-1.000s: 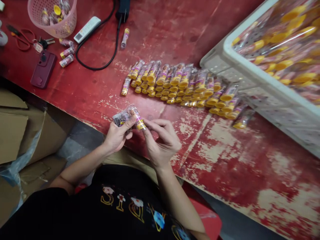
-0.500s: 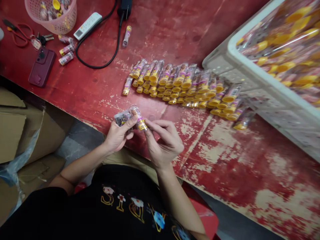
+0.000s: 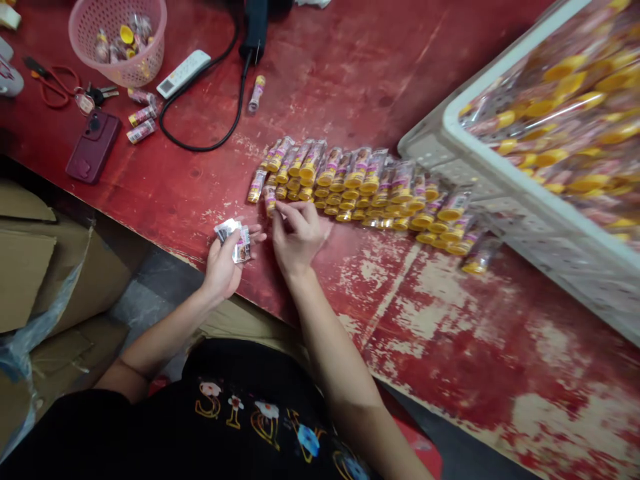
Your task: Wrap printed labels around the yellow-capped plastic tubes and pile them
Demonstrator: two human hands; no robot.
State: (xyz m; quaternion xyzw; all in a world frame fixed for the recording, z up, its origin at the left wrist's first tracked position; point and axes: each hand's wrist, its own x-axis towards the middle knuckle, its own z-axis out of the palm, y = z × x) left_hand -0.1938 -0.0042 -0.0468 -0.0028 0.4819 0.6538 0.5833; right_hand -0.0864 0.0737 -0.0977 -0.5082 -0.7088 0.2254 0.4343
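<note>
In the head view, my left hand holds a small stack of clear printed plastic sleeves under the thumb, its fingertips stretched out past them. My right hand pinches the lower end of a small labelled tube at the left end of a pile on the table. Beside it stands the pile of like tubes, stacked in rows with their yellow caps towards me. One more such tube lies just left of the held one.
A white crate full of yellow-capped tubes stands at the right. To the left are a pink basket, a remote control, a black cable, a phone, red scissors and loose tubes. Cardboard boxes sit below.
My right hand has carried the tube away from my left hand, up and forward to the pile's left end. My left hand keeps the sleeves, with its fingers more spread. The view has shifted slightly.
</note>
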